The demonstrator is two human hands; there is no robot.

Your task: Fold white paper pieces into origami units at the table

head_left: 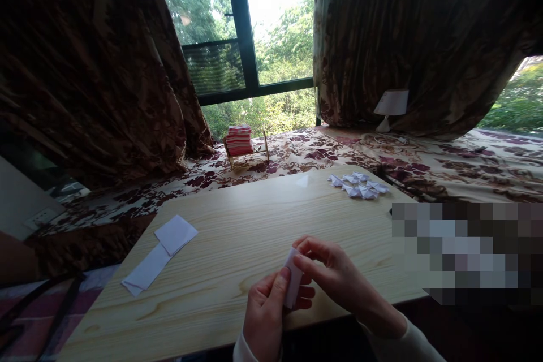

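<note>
Both hands pinch a small folded white paper point(292, 283) just above the near edge of a light wooden table point(237, 232). My left hand point(267, 308) grips its lower part with thumb and fingers closed. My right hand point(335, 274) holds its upper edge with the fingers curled on it. Several folded white paper pieces point(360, 185) lie in a cluster at the table's far right. Two flat white paper sheets point(161, 251) lie overlapping at the table's left edge.
A floral-covered ledge point(445, 167) runs behind the table below a window with dark curtains. On it stand a small wooden rack holding red-striped cloth point(240, 141) and a small white lamp point(391, 106). A blurred-out patch sits at the table's right.
</note>
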